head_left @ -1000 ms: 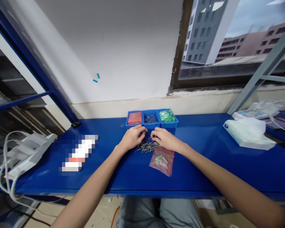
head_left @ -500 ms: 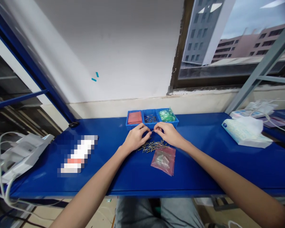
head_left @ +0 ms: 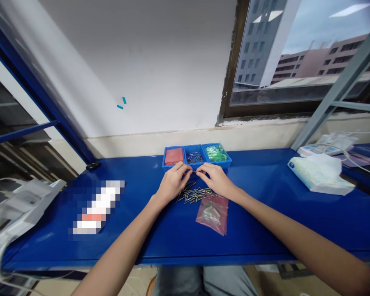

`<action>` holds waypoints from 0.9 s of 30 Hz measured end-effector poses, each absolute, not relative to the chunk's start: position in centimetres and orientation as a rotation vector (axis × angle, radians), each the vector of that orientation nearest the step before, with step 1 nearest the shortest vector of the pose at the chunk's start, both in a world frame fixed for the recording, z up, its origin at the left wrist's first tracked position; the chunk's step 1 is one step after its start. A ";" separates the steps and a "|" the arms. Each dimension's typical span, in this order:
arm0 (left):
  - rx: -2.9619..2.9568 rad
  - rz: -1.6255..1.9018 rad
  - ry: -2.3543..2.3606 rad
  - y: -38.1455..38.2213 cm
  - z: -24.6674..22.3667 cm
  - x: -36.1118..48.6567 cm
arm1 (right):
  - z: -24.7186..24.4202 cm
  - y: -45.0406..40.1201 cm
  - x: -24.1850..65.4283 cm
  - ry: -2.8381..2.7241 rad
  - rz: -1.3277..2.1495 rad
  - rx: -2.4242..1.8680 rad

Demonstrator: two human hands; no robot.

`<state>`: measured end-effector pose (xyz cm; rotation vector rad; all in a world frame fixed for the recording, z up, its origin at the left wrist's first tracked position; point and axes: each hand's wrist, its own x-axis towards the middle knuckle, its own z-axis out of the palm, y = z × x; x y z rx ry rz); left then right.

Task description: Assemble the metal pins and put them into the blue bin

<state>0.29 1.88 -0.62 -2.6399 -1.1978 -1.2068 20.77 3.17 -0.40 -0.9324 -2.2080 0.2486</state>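
Note:
My left hand (head_left: pixel 173 182) and my right hand (head_left: pixel 215 178) meet fingertip to fingertip just in front of the blue bins. Between them they pinch a small thin metal piece (head_left: pixel 195 172), mostly covered by the fingers. Below the hands lies a loose pile of thin metal pins (head_left: pixel 197 195). A pinkish plastic bag (head_left: pixel 213 214) with clear pieces in it overlaps the pile's lower right. Behind the hands, the left bin holds red packets (head_left: pixel 174 156), the middle bin small metal parts (head_left: pixel 194 158), and the right bin green-tinted packets (head_left: pixel 216 152).
A tissue pack (head_left: pixel 320 174) lies at the right of the blue table (head_left: pixel 265 222). White power strips with cables (head_left: pixel 27 209) stand at the left edge, beside a blurred-out white item (head_left: pixel 103 205). A wall and window rise behind.
The camera view has shifted slightly. Both hands remain together at the thin piece, with the fingertips a little closer to each other.

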 end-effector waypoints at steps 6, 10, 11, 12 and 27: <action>-2.510 -1.278 -1.159 1.6 -0.8 0.9 | -0.2 2.9 20.5 -2.053 0.358 -0.986; -2.564 -1.202 -1.084 1.5 -0.8 0.9 | 0.0 2.6 20.2 -1.997 0.400 -0.997; -2.566 -1.210 -1.075 1.5 -0.9 0.9 | 0.1 2.4 20.1 -1.996 0.401 -0.992; -2.556 -1.222 -1.067 1.5 -0.9 0.9 | 0.1 2.3 20.0 -2.004 0.398 -0.986; -2.519 -1.256 -1.052 1.3 -0.4 0.8 | 1.2 0.7 19.6 -2.190 0.168 -0.981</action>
